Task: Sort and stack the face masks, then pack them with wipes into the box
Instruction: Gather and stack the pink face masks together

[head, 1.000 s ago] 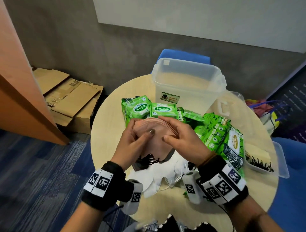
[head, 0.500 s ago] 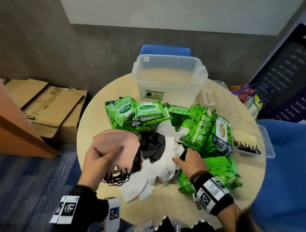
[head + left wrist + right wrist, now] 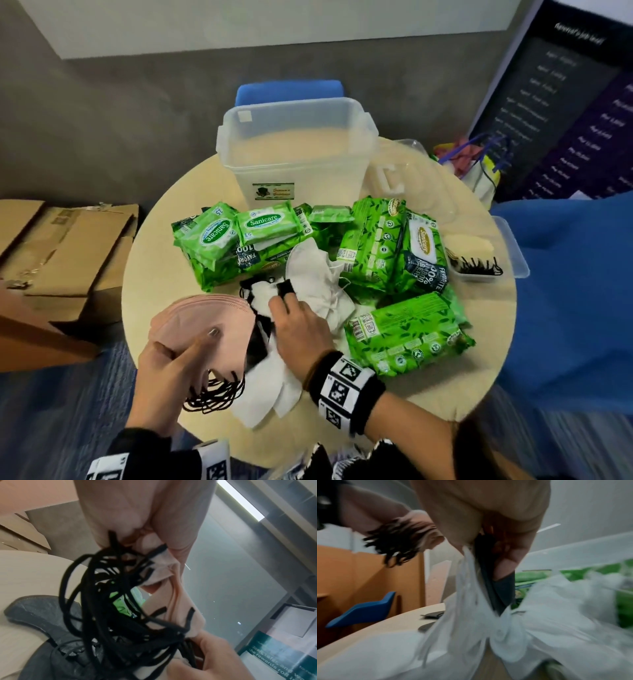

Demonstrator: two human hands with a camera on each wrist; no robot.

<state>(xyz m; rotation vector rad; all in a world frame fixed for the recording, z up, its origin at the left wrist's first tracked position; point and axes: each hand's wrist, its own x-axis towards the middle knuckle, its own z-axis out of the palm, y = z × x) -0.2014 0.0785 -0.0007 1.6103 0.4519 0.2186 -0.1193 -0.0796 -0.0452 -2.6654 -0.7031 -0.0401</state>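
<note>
Two hands gripping masks: left [image 3: 161, 380] pink, right [image 3: 301, 329] black | round table [image 3: 147, 274] | carpet

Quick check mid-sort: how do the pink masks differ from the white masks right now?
The pink masks form one neat, aligned stack; the white masks lie loose and crumpled. The pink masks are held by the left hand; the white masks rest on the table, mixed with a black mask that the right hand pinches. Pink has black ear loops; white has white ones. Neither is in the box.
</note>
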